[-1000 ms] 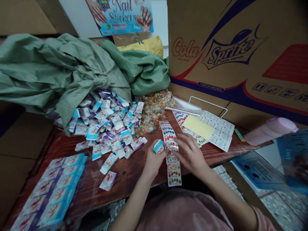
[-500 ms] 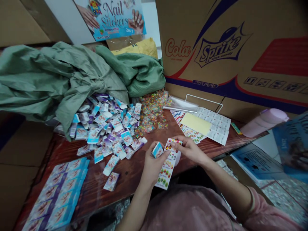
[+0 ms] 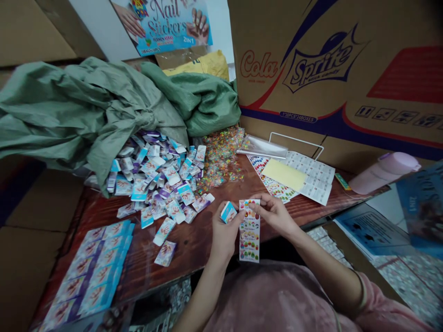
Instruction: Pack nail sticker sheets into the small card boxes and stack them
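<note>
Here, head view only.
Left hand (image 3: 224, 227): closed round a small blue-and-white box (image 3: 228, 212), held up between thumb and fingers, just above the near edge of the surface (image 3: 194, 244).
Right hand (image 3: 273, 213): pinching the top of a sticker strip (image 3: 249, 230); the strip hangs straight down from the fingers, its lower end past the surface edge.
Box and strip: just beside each other, box to the left of the strip; whether they touch, cannot tell.
Left of the left hand: loose heap of small boxes (image 3: 157, 173) spilling from a green sack (image 3: 86, 106); two stray ones lie nearer the hand.
Far left of the hands, near edge: flat packed rows of blue boxes (image 3: 93, 267).
Beyond the hands: scatter of tiny coloured pieces (image 3: 221, 159).
Beyond the right hand: sheets of stickers (image 3: 273, 186), a yellow sheet (image 3: 285, 175) on white printed paper (image 3: 316, 177).
Right of the right hand, well apart: pink bottle (image 3: 387, 173) lying on its side.
Behind all: large cardboard carton (image 3: 332, 69).
</note>
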Motion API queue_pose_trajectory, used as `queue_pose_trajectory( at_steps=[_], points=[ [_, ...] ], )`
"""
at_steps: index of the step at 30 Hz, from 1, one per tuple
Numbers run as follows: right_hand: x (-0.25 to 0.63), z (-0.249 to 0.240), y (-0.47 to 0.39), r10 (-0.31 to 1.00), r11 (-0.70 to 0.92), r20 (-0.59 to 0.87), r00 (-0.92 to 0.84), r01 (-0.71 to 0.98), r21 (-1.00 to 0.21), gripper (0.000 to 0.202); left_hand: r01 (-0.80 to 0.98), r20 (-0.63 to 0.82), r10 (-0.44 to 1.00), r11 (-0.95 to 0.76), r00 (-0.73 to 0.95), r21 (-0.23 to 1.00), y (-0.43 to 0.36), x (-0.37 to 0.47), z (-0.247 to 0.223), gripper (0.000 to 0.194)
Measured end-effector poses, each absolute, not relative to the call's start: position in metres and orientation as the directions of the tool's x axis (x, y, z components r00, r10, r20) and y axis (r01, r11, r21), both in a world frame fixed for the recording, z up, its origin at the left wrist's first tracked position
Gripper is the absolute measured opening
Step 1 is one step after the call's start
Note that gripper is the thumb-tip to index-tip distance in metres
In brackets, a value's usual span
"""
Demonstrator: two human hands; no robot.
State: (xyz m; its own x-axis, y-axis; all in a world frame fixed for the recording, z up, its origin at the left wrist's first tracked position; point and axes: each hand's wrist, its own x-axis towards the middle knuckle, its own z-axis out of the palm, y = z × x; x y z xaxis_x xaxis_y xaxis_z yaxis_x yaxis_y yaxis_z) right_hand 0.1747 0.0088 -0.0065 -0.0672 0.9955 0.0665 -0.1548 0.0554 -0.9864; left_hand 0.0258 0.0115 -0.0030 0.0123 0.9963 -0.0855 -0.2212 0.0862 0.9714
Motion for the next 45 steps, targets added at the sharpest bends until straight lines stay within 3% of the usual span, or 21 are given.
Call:
queue_pose_trajectory(
  at_steps=[4, 8, 11, 13, 16, 22, 26, 29, 32, 35, 40, 42, 45],
  points=[
    [0.174, -0.013, 0.01, 0.998, 0.063, 0.061, 0.017, -0.132, -0.989, 0.03, -0.171, -0.094, 0.994, 0.103, 0.059, 0.98, 0.01, 0.025, 0.003, 0.026],
    [0.181, -0.017, 0.01, 0.953, 0.203, 0.231, 0.198, 0.151, -0.967, 0.02, -0.148, -0.2, 0.967, 0.224, 0.157, 0.963, 0.006, 0.023, -0.003, 0.029],
    [0.186, -0.014, 0.006, 0.898, 0.392, 0.439, 0.036, 0.388, -0.834, 0.014, -0.15, -0.16, 0.98, 0.177, 0.118, 0.973, 0.005, 0.02, -0.005, 0.027],
    [0.185, -0.01, 0.001, 0.847, 0.51, 0.522, -0.106, 0.443, -0.737, 0.016, -0.159, -0.119, 0.987, 0.136, 0.112, 0.978, 0.006, 0.018, -0.002, 0.027],
    [0.182, -0.004, -0.005, 0.83, 0.552, 0.518, -0.207, 0.435, -0.711, 0.03, -0.148, -0.084, 0.987, 0.104, 0.134, 0.984, 0.006, 0.014, 0.007, 0.025],
    [0.176, -0.002, -0.005, 0.934, 0.353, 0.314, -0.172, 0.3, -0.886, 0.029, -0.165, -0.066, 0.979, 0.099, 0.193, 0.981, 0.006, 0.004, 0.012, 0.024],
    [0.176, -0.01, 0.001, 0.971, 0.235, 0.238, -0.002, 0.163, -0.958, 0.027, -0.135, -0.101, 0.971, 0.133, 0.217, 0.982, 0.006, -0.002, 0.012, 0.025],
    [0.177, -0.014, 0.004, 0.954, 0.257, 0.286, 0.091, 0.243, -0.935, 0.023, -0.081, -0.157, 0.956, 0.181, 0.247, 0.98, 0.005, -0.004, 0.013, 0.023],
    [0.178, -0.014, 0.004, 0.911, 0.39, 0.412, -0.019, 0.37, -0.843, 0.021, -0.074, -0.149, 0.959, 0.172, 0.241, 0.982, 0.004, -0.004, 0.014, 0.02],
    [0.179, -0.009, 0.001, 0.858, 0.511, 0.481, -0.178, 0.388, -0.767, 0.025, -0.074, -0.121, 0.968, 0.14, 0.221, 0.987, 0.005, -0.005, 0.015, 0.017],
    [0.178, -0.001, -0.01, 0.815, 0.566, 0.409, -0.41, 0.413, -0.714, 0.038, -0.091, -0.105, 0.969, 0.128, 0.226, 0.988, 0.005, -0.009, 0.022, 0.016],
    [0.175, -0.001, -0.015, 0.82, 0.561, 0.401, -0.409, 0.434, -0.705, 0.048, -0.064, -0.087, 0.972, 0.104, 0.22, 0.993, 0.005, -0.008, 0.025, 0.015],
    [0.17, -0.002, -0.016, 0.858, 0.504, 0.379, -0.347, 0.424, -0.753, 0.036, -0.032, -0.047, 0.975, 0.056, 0.219, 0.998, 0.004, -0.006, 0.027, 0.016]
  ],
)
